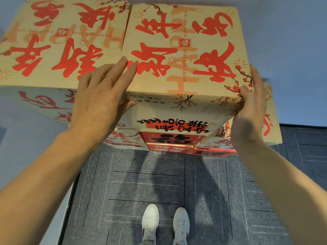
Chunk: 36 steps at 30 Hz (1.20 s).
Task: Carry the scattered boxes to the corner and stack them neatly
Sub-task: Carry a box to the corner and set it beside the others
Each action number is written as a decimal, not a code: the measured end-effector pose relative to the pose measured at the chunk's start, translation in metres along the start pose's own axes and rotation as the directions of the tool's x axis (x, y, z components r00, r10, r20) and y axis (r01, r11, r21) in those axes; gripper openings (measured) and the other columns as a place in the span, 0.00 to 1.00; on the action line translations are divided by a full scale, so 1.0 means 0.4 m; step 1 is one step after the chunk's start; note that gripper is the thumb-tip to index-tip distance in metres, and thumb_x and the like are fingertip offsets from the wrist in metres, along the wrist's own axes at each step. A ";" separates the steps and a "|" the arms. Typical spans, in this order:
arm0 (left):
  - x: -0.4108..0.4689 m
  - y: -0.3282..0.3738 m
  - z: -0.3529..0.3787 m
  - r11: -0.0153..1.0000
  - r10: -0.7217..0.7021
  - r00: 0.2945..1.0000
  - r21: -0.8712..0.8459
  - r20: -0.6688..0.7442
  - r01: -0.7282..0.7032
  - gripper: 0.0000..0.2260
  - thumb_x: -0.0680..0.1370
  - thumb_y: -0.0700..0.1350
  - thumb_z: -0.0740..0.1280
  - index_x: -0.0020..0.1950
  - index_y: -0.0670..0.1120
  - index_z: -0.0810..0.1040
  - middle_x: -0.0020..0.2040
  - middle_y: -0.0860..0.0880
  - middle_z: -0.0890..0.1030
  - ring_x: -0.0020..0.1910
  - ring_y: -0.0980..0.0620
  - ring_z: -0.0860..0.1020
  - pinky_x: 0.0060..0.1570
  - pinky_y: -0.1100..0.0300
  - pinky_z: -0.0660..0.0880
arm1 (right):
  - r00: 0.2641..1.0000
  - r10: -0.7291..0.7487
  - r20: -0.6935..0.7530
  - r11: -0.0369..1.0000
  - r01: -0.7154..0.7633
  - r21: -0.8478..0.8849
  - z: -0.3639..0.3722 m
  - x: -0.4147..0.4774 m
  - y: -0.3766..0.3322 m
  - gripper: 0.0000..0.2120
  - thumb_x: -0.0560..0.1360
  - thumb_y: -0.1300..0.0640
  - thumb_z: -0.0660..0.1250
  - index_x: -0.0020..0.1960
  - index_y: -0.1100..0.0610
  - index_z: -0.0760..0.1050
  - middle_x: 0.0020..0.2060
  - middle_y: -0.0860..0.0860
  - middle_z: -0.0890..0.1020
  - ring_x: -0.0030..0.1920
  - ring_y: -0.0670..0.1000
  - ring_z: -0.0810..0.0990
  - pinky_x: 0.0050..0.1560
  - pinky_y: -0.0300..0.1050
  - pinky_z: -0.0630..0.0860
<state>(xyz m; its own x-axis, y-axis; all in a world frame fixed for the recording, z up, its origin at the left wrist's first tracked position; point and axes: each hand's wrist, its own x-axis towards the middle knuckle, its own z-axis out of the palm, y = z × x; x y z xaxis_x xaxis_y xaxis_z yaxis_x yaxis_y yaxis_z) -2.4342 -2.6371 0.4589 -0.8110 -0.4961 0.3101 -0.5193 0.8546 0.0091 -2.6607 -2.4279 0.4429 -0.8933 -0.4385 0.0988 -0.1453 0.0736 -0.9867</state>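
Standing before a tall stack (pixel 177 137) of printed cardboard boxes set against the walls, the person has both hands on the top right box (pixel 178 50). The left hand (pixel 99 96) lies flat across that box's near left corner, fingers (pixel 122 71) spread over the seam where it meets the top left box (pixel 58 41), thumb pressed to the front face. The right hand (pixel 249 110) cups the near right corner, thumb on the top edge and palm against the side. Neither hand is clenched; both are open and pressing on the box, so this reads as squaring it up or setting it down, not carrying it.

The top right box sits level with its neighbour, the two touching side by side. Below them more boxes show, some tan, some red, with one tan box (pixel 269 117) jutting out to the right past the top one. The lower layers look a little uneven from this angle.

Judging by the height of the stack, most of the task seems done. No loose boxes lie on the carpet (pixel 159 183) around the white shoes (pixel 166 225), though the room behind is out of view. What seems left is nudging this box flush and perhaps straightening the lower ones.
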 end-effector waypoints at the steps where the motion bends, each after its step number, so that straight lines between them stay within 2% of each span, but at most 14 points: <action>1: 0.000 -0.002 0.000 1.000 0.006 1.000 -0.008 -0.002 -0.006 0.36 0.80 0.54 0.72 0.84 0.48 0.62 0.83 0.44 0.66 0.78 0.39 0.66 0.69 0.41 0.63 | 1.000 -0.002 -0.001 1.000 0.002 0.000 0.000 0.003 0.002 0.22 0.87 0.61 0.52 0.79 0.49 0.65 0.64 0.30 0.74 0.64 0.27 0.72 0.63 0.28 0.70; 6: -0.010 0.000 -0.015 0.999 0.043 0.999 0.017 0.019 -0.043 0.38 0.78 0.60 0.69 0.84 0.48 0.62 0.82 0.44 0.66 0.84 0.40 0.58 0.81 0.37 0.49 | 1.000 -0.013 0.006 0.998 0.013 -0.053 -0.009 0.023 0.012 0.22 0.87 0.59 0.52 0.78 0.45 0.67 0.65 0.30 0.74 0.69 0.34 0.71 0.73 0.43 0.71; 8: -0.010 0.013 -0.020 0.997 0.073 0.997 0.024 0.015 -0.073 0.38 0.78 0.58 0.70 0.84 0.47 0.63 0.82 0.44 0.67 0.84 0.41 0.58 0.81 0.35 0.46 | 1.000 0.021 -0.006 0.998 -0.021 -0.057 -0.021 0.038 0.023 0.23 0.87 0.59 0.52 0.79 0.45 0.67 0.64 0.31 0.73 0.66 0.32 0.72 0.69 0.36 0.72; 13: -0.002 0.035 -0.020 0.998 0.070 0.998 0.000 -0.004 -0.070 0.39 0.77 0.54 0.74 0.84 0.45 0.63 0.82 0.43 0.66 0.84 0.41 0.59 0.80 0.33 0.47 | 0.992 0.127 -0.009 0.988 -0.125 0.094 -0.043 0.073 0.024 0.23 0.83 0.54 0.56 0.78 0.43 0.67 0.73 0.41 0.73 0.73 0.41 0.72 0.64 0.39 0.74; 16: -0.020 0.031 -0.026 0.999 0.033 0.999 -0.019 0.010 -0.033 0.45 0.74 0.57 0.77 0.85 0.46 0.60 0.84 0.42 0.62 0.84 0.40 0.57 0.80 0.34 0.46 | 0.980 0.184 -0.072 0.973 -0.171 0.154 -0.065 0.057 0.028 0.24 0.83 0.41 0.57 0.79 0.41 0.65 0.76 0.42 0.71 0.75 0.41 0.71 0.66 0.40 0.71; 19: -0.047 0.028 -0.028 0.997 -0.062 0.998 -0.051 -0.006 0.061 0.48 0.72 0.59 0.77 0.85 0.45 0.59 0.85 0.42 0.59 0.85 0.40 0.55 0.81 0.36 0.45 | 0.972 0.221 -0.081 0.964 -0.205 0.167 -0.072 0.028 0.052 0.27 0.82 0.36 0.54 0.79 0.43 0.65 0.75 0.42 0.72 0.73 0.42 0.72 0.64 0.40 0.71; 22: -0.084 0.049 -0.023 0.953 -0.230 0.968 -0.226 -0.100 0.203 0.43 0.72 0.52 0.79 0.82 0.43 0.64 0.81 0.39 0.64 0.80 0.38 0.62 0.77 0.38 0.57 | 0.968 0.247 0.041 0.957 -0.251 0.147 -0.049 -0.006 0.063 0.29 0.81 0.33 0.53 0.79 0.42 0.65 0.71 0.40 0.74 0.72 0.41 0.72 0.66 0.42 0.69; 24: -0.120 0.104 -0.011 0.786 -0.460 0.883 -0.504 -0.092 0.357 0.34 0.76 0.46 0.77 0.79 0.44 0.67 0.74 0.42 0.71 0.73 0.44 0.70 0.73 0.44 0.66 | 0.960 0.265 0.094 0.952 -0.276 0.135 -0.031 -0.022 0.061 0.20 0.85 0.35 0.48 0.70 0.37 0.70 0.62 0.34 0.81 0.65 0.34 0.77 0.63 0.39 0.69; 26: -0.146 0.168 0.006 0.436 -0.665 0.738 -0.745 0.111 0.505 0.26 0.79 0.43 0.74 0.76 0.49 0.70 0.68 0.50 0.76 0.65 0.53 0.76 0.69 0.52 0.73 | 0.954 0.286 0.094 0.944 -0.297 0.145 -0.018 -0.028 0.061 0.18 0.84 0.36 0.45 0.63 0.35 0.71 0.53 0.30 0.83 0.59 0.32 0.79 0.62 0.38 0.69; 28: -0.150 0.210 0.033 0.083 -0.739 0.577 -0.803 0.348 0.590 0.22 0.82 0.42 0.71 0.74 0.52 0.72 0.66 0.55 0.78 0.61 0.61 0.77 0.71 0.55 0.73 | 0.951 0.295 0.088 0.942 -0.305 0.140 -0.013 -0.029 0.059 0.19 0.83 0.35 0.45 0.64 0.35 0.71 0.54 0.30 0.83 0.61 0.32 0.78 0.63 0.38 0.69; 29: -0.143 0.220 0.046 -0.029 -0.727 0.532 -0.794 0.434 0.608 0.21 0.83 0.42 0.69 0.75 0.53 0.72 0.67 0.56 0.78 0.62 0.65 0.76 0.72 0.55 0.71 | 0.949 0.301 0.093 0.940 -0.312 0.142 -0.013 -0.028 0.057 0.19 0.84 0.35 0.45 0.66 0.35 0.70 0.56 0.30 0.83 0.62 0.32 0.78 0.65 0.38 0.68; 31: -0.125 0.230 0.063 -0.129 -0.690 0.516 -0.788 0.508 0.602 0.22 0.84 0.41 0.68 0.76 0.54 0.71 0.70 0.56 0.76 0.66 0.69 0.73 0.73 0.57 0.68 | 0.947 0.309 0.093 0.934 -0.320 0.160 -0.021 -0.023 0.065 0.24 0.84 0.34 0.46 0.74 0.39 0.68 0.65 0.34 0.80 0.69 0.35 0.75 0.71 0.42 0.67; 33: -0.116 0.240 0.075 -0.145 -0.679 0.525 -0.795 0.513 0.590 0.22 0.84 0.40 0.68 0.76 0.55 0.70 0.72 0.55 0.75 0.68 0.68 0.72 0.73 0.57 0.68 | 0.942 0.327 0.082 0.924 -0.336 0.179 -0.025 -0.018 0.068 0.33 0.81 0.31 0.47 0.82 0.43 0.60 0.75 0.40 0.73 0.76 0.41 0.68 0.79 0.50 0.61; 36: -0.117 0.249 0.074 -0.154 -0.674 0.522 -0.791 0.522 0.592 0.21 0.84 0.40 0.67 0.74 0.58 0.69 0.71 0.56 0.74 0.68 0.67 0.72 0.73 0.58 0.67 | 0.939 0.335 0.078 0.912 -0.344 0.225 -0.016 -0.022 0.063 0.27 0.85 0.34 0.45 0.80 0.41 0.62 0.73 0.38 0.76 0.73 0.39 0.71 0.81 0.53 0.58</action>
<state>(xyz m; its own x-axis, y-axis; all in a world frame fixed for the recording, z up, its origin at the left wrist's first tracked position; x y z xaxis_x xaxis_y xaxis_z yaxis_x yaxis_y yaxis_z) -2.4559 -2.5334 0.4173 -0.2139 -0.9154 -0.3410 -0.1870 -0.3043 0.9341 -2.6594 -2.4165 0.4179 -0.8544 -0.4566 -0.2478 0.2704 0.0164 -0.9626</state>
